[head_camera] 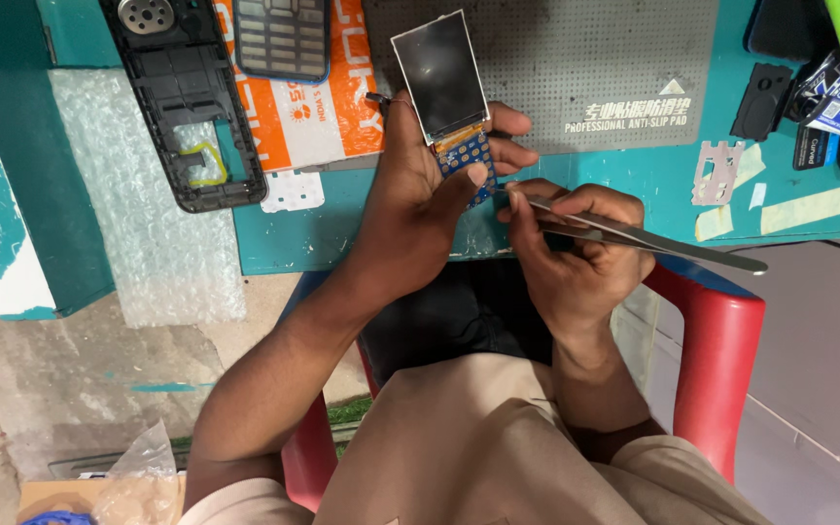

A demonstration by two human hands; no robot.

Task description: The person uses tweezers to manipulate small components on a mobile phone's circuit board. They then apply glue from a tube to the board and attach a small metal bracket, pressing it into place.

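Screen module (441,76) upright — long axis away

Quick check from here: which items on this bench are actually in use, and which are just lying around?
In use:
left hand holding small display module with blue circuit board
right hand holding metal tweezers

Lying about:
black phone back housing
keypad phone
grey anti-slip mat
bubble wrap
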